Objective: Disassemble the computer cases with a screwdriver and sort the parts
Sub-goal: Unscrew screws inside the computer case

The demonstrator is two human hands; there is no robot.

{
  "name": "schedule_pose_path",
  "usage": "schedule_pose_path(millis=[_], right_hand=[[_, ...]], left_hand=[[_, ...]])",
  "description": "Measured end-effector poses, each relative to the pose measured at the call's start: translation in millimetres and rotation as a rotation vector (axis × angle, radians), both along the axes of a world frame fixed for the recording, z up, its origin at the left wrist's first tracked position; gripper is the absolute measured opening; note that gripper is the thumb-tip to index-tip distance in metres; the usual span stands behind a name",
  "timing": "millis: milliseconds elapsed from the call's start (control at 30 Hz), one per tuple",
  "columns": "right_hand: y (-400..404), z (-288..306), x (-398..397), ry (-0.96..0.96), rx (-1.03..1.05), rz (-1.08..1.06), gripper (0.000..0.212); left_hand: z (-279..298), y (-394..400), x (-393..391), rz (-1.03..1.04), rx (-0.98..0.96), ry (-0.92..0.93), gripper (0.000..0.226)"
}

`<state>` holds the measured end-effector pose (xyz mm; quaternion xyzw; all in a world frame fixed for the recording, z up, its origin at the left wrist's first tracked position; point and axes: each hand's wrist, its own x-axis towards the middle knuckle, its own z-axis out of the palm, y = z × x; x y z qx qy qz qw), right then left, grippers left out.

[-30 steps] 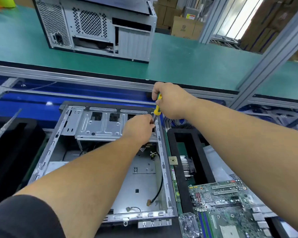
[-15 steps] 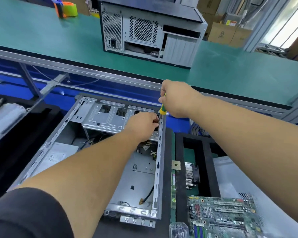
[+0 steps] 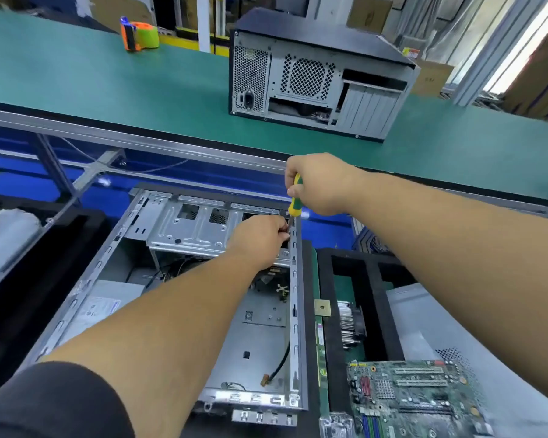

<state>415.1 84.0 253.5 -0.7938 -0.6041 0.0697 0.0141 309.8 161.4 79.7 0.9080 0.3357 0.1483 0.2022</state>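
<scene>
An open grey computer case (image 3: 184, 311) lies flat in front of me, its drive cage (image 3: 196, 229) at the far end. My right hand (image 3: 323, 188) grips a yellow-and-green screwdriver (image 3: 295, 200), held upright with its tip down at the case's far right rail. My left hand (image 3: 263, 238) rests on the cage just left of the tip, fingers curled and pinching around the shaft or the screw there; the exact contact is hidden. A loose motherboard (image 3: 421, 396) lies at the lower right.
A second, closed computer case (image 3: 317, 77) stands on the green conveyor (image 3: 108, 90) beyond. An orange-and-green tape dispenser (image 3: 138, 33) sits far left on it. Black foam trays (image 3: 355, 311) with a heatsink (image 3: 350, 327) lie right of the case; another black tray (image 3: 19, 279) lies left.
The view has shifted so the case and hands sit further right and lower in frame. Both hands stay at the case's far right corner, the screwdriver still upright.
</scene>
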Motion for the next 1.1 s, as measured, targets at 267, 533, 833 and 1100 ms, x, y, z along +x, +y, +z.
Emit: schedule_pose_path(millis=[267, 533, 833, 1100], right_hand=[[35, -8, -34, -0.038, 0.004, -0.072, 0.003], [27, -2, -27, 0.056, -0.026, -0.11, 0.015], [20, -6, -28, -0.066, -0.001, -0.283, 0.034], [24, -5, -31, -0.129, 0.005, -0.345, 0.052]], left_hand=[[-2, 14, -12, 0.008, -0.022, 0.023, 0.024], [-7, 18, -11, -0.005, -0.035, 0.004, 0.031], [-10, 23, -10, -0.047, -0.032, -0.03, 0.012], [-13, 23, -8, -0.015, 0.009, -0.033, 0.014]])
